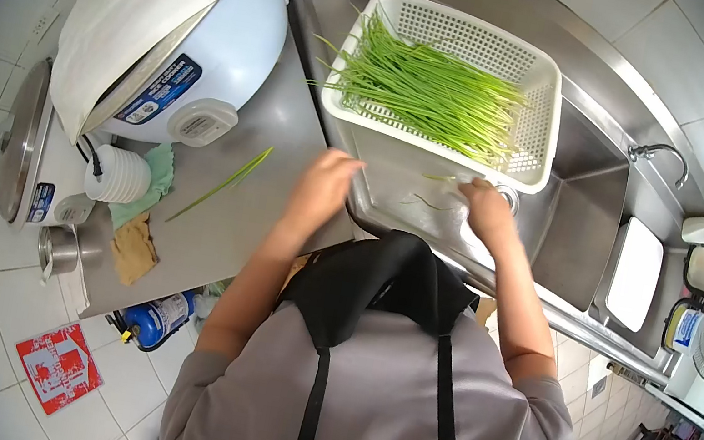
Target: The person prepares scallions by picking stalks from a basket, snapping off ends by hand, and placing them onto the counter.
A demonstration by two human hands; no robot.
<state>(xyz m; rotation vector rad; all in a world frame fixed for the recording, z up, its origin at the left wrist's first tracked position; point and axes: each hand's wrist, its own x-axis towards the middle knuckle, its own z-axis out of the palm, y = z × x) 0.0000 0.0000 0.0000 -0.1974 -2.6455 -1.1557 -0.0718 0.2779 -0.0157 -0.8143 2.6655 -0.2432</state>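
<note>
A white perforated plastic basket (529, 147) holds a large bunch of long green chives (432, 94), laid roughly lengthwise, with a few tips poking past its left rim. My right hand (489, 212) is just below the basket's front rim, its fingers closed on a clear plastic bag (462, 238) over the steel surface. Small green bits (430, 203) lie beside the bag. My left hand (320, 187) hovers near the counter's edge, left of the bag. Motion smears its bent fingers, and nothing can be made out in them. Some loose chives (221, 185) lie on the counter to its left.
A large rice cooker (241, 46) with a white cloth (132, 10) stands at the back left. Stacked white cups (118, 175), a green cloth (151, 179) and a brown cloth (133, 250) are nearby. A sink basin (576, 228), faucet (662, 154) and white tray (635, 274) are to the right.
</note>
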